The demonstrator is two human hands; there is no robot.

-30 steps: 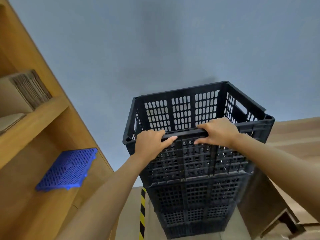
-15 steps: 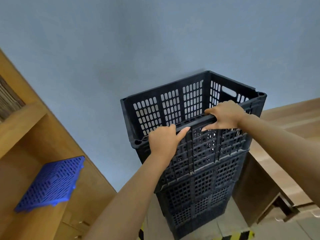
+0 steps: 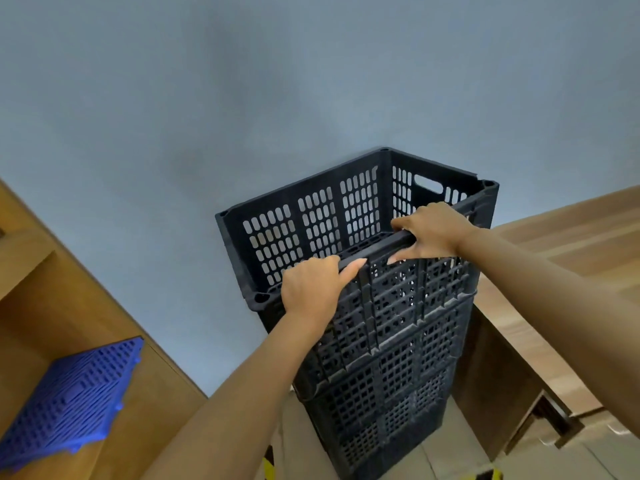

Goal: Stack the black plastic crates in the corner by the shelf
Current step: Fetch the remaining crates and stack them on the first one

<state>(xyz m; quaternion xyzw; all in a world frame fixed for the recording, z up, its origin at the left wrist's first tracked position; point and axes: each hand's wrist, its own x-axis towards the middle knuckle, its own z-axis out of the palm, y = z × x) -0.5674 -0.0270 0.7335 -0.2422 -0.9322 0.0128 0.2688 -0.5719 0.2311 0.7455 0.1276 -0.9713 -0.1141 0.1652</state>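
You have one view only, a wide-angle camera on your head. It looks forward and down, close over the stacked black crates against the grey wall.

The floor carries the crate stack against the wall; left of the stack, a shelf holds a blue grid.

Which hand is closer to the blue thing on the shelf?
Left. The left hand grips the crate rim on the side toward the blue grid; the right hand grips farther along, away from it.
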